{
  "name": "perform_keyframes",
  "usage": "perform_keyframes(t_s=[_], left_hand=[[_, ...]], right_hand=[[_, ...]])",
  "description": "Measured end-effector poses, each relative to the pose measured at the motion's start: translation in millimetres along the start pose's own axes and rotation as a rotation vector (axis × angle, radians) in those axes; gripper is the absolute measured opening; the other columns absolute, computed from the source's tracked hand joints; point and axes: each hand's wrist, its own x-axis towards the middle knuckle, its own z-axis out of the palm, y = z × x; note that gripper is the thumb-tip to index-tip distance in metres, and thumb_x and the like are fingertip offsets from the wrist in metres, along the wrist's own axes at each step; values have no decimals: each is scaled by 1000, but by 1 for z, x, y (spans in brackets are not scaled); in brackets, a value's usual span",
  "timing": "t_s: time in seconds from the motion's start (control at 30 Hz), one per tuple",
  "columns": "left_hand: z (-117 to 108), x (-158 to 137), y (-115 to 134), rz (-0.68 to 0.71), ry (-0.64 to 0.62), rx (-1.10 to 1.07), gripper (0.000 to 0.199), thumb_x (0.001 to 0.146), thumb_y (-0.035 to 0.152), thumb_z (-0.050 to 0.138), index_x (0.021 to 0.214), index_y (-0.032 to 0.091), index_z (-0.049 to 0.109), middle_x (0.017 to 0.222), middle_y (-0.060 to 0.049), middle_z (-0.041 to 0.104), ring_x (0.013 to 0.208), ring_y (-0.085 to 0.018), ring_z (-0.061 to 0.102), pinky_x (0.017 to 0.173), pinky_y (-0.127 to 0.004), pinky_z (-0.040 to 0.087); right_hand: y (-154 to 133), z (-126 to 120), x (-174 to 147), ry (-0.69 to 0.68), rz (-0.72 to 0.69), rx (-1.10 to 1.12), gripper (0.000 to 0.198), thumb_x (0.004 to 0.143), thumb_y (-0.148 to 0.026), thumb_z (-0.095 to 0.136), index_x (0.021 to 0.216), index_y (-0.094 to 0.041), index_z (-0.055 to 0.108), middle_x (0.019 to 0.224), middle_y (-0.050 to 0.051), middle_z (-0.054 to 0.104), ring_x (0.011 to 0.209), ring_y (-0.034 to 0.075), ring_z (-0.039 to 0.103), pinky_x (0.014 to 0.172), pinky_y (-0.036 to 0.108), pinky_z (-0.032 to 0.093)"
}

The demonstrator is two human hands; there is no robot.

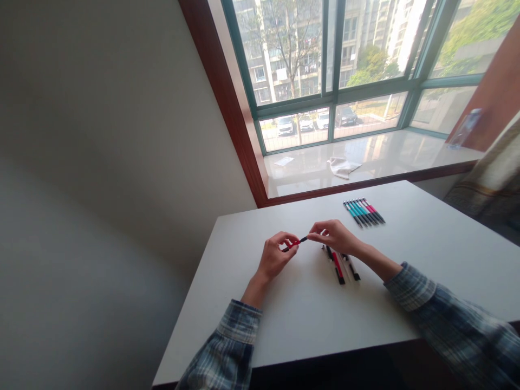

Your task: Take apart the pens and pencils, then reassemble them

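Observation:
Above the white table (292,325), my left hand (273,257) pinches a red pen barrel (294,244) with a dark lower end. My right hand (333,236) has thumb and finger closed on a small black pen part (303,239), which meets the barrel's upper right end. Whether the two are joined or only touching, I cannot tell. Below my right hand lie loose pen parts: another red barrel with a black grip (337,267), a black-ended piece (355,272) and thin pale pieces, partly hidden by the hand.
Farther back on the right, several pens (363,212) with teal, red and black parts lie in a neat row. Beyond the table is a window sill (304,176) with a white cloth (343,167), a paper (284,161) and a clear bottle (465,129). A wall (122,162) borders the left.

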Motion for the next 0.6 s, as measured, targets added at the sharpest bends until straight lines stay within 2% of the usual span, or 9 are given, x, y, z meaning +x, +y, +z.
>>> perform_keyframes(t_s=[0.13,0.27,0.37,0.43,0.53,0.6], left_hand=[[0,0,0,6,-13,3,10,83,21,69,90,23,76,92,-3,75,77,-17,67,73,-29,54],[0,0,-2,6,-2,7,9,83,20,69,89,22,75,91,-3,75,77,-17,67,73,-29,53],[0,0,-3,4,10,7,9,84,20,69,89,23,75,91,-3,75,76,-17,67,73,-29,54],[0,0,-3,0,14,7,9,84,20,68,89,23,75,91,-3,75,77,-17,67,73,-29,54],[0,0,-3,-3,14,7,9,84,20,68,89,23,75,91,-3,75,78,-17,67,74,-29,54],[0,0,-2,-1,16,6,10,84,21,68,90,23,76,91,-3,75,78,-18,67,74,-30,54]], right_hand=[[-4,-1,-2,-28,10,-89,47,94,-60,58,77,-19,74,69,2,71,61,15,59,60,27,44],[-6,-4,-2,-43,13,-51,40,91,-58,64,100,-22,75,78,3,74,67,17,64,64,28,49],[-6,-9,-3,-34,-9,-9,42,84,-53,73,114,-23,70,85,4,74,76,19,67,69,31,53],[-5,-11,-3,-32,-43,21,38,84,-48,72,112,-23,68,88,4,74,79,19,68,71,31,54],[-4,-11,-3,-20,-71,39,27,87,-46,68,100,-22,71,87,4,73,79,19,68,73,32,55],[-3,-10,-2,-12,-67,23,27,88,-46,67,94,-21,73,85,4,74,78,19,67,74,33,56]])
